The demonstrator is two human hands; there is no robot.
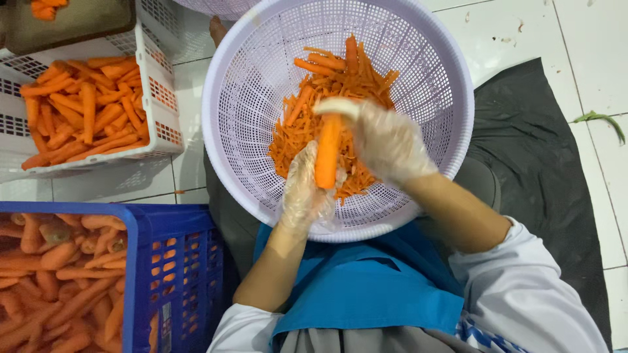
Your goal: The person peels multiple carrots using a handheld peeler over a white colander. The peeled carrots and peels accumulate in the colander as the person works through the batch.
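I hold an orange carrot (pixel 326 151) upright over a round white perforated basket (pixel 239 98). My left hand (pixel 302 189), in a thin clear plastic glove, grips the carrot's lower end. My right hand (pixel 386 140), also gloved, is closed at the carrot's top end around a pale tool, likely a peeler (pixel 337 106), pressed against the carrot. A heap of orange carrot peelings (pixel 314 91) lies inside the basket beneath my hands.
A white crate (pixel 157 91) of peeled carrots stands at the upper left. A blue crate (pixel 173 261) of unpeeled carrots sits at the lower left. A dark mat (pixel 543 163) covers the white tiled floor on the right, with a green scrap (pixel 598 119) beyond it.
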